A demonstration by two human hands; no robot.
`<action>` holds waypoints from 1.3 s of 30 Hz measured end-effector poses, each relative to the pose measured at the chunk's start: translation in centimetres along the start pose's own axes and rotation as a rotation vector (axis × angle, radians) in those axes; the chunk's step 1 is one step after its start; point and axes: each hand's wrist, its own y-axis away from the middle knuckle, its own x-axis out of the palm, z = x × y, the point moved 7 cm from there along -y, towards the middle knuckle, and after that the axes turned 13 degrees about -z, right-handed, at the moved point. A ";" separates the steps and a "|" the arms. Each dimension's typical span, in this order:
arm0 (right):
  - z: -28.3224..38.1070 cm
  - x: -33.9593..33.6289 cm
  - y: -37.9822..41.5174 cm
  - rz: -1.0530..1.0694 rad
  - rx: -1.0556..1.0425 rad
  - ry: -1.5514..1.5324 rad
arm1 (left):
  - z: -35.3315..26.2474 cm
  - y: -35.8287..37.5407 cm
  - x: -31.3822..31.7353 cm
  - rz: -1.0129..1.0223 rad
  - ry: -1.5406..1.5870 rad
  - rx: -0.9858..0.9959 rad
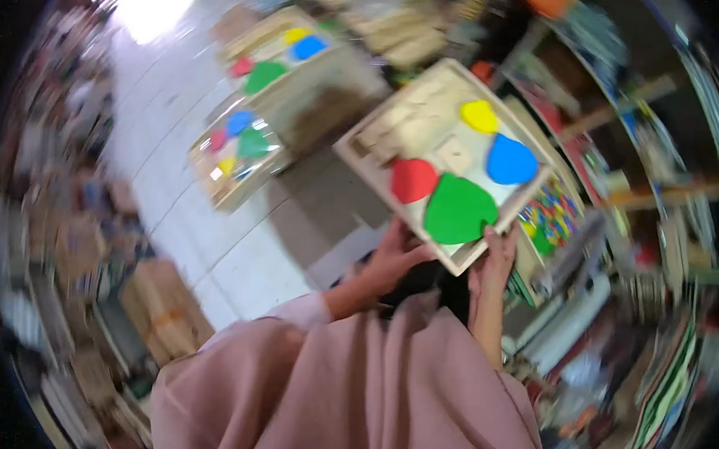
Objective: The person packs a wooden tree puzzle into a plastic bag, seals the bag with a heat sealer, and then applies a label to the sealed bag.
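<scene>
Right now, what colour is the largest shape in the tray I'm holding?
The largest shape is green, clearest in head view.

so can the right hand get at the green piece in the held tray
Probably yes: the right hand holds the tray close beside the green piece, and nothing appears to block it.

The left hand (392, 256) and the right hand (496, 256) hold a pale wooden tray (376, 186) on either side of its near corner. A yellow piece (479, 116), a red piece (413, 181), a green piece (461, 210) and a blue piece (512, 160) lie in it; two similar trays (245, 191) sit farther left.
</scene>
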 end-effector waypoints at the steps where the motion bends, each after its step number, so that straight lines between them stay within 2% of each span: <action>1: 0.8 -2.2 0.3 -0.026 -0.013 -0.062 | 1.1 0.8 -0.5 -0.042 0.022 -0.251; 2: 2.2 -3.9 0.7 -0.007 -0.039 -0.047 | 1.8 1.5 -1.9 -0.090 0.015 -0.505; 3: 3.6 -5.5 1.2 0.028 -0.019 -0.078 | 1.5 1.6 -4.0 0.071 0.249 -0.431; 4: 4.6 -7.1 1.6 0.076 0.010 -0.106 | 1.5 0.5 -6.0 0.077 0.375 -0.437; 7: 4.7 -13.2 2.5 0.054 0.065 -0.077 | -0.2 -1.9 -6.9 0.106 0.130 -0.350; 10: 1.9 -18.6 3.6 0.032 0.197 -0.108 | -1.9 -2.9 -2.5 0.165 -0.533 0.124; 11: 0.9 -20.1 3.8 0.010 0.218 -0.106 | -2.7 -2.7 -0.5 0.212 -0.568 0.272; 14: -2.2 -23.0 4.3 -0.081 0.285 -0.110 | -2.6 -2.3 6.3 0.531 -1.101 0.796; 18: -3.4 -26.0 4.9 -0.178 0.402 0.085 | 1.0 1.6 11.3 0.847 -1.240 0.736; 21: -0.6 -25.2 4.1 -0.027 0.333 0.410 | 3.6 4.0 11.1 0.995 -1.416 0.651; 23: 1.4 -24.0 3.5 0.090 0.238 0.580 | 3.6 4.9 11.0 0.933 -1.519 0.660; 26: 4.8 -23.3 1.6 0.070 -0.211 1.230 | 4.5 5.7 11.0 0.913 -1.611 0.583; 27: 6.8 -22.0 0.8 -0.036 -0.425 1.141 | 4.9 5.7 11.0 0.912 -1.631 0.546; 30: 6.6 -16.8 -2.8 -0.007 -0.365 1.045 | 6.2 6.0 10.3 0.952 -1.661 0.534; 32: 4.4 -12.8 -4.9 0.046 -0.595 1.211 | 6.2 6.1 10.4 0.949 -1.698 0.495; 34: 2.1 -9.8 -6.1 0.023 -0.638 1.412 | 6.0 6.1 10.8 0.928 -1.719 0.464; 35: 1.1 -9.0 -6.6 0.002 -0.559 1.520 | 5.5 6.1 11.0 0.906 -1.721 0.451; 39: -0.1 -7.1 -7.1 -0.036 -0.505 1.723 | 5.3 5.3 10.8 0.854 -1.643 0.426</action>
